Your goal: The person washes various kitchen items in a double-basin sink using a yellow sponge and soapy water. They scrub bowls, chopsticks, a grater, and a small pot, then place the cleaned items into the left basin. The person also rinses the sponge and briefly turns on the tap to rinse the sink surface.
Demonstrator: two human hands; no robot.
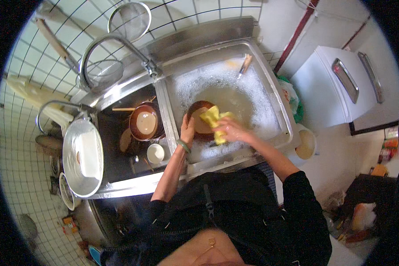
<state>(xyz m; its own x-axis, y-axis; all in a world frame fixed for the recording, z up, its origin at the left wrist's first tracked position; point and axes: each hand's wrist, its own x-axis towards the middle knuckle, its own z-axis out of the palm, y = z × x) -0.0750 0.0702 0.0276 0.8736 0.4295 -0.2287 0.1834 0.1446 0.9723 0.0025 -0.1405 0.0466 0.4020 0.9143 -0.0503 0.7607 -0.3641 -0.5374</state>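
Note:
With its fingers along the near left rim, my left hand point(187, 130) grips a brown bowl point(201, 116) at the left side of the soapy right sink basin point(286, 123). A yellow cloth point(212, 117) is bunched in my right hand point(232, 130), over the bowl's right side. Foam point(259, 96) rings the murky water. Near the basin's far right corner a wooden handle point(247, 60) pokes out of the suds; what it belongs to is hidden under them.
The left basin holds brown bowls point(146, 123), a small white cup point(156, 153) and a wooden spoon point(125, 140). A large metal bowl point(83, 158) stands left of it. A curved faucet point(114, 36) arches behind. A white refrigerator point(322, 86) is at the right.

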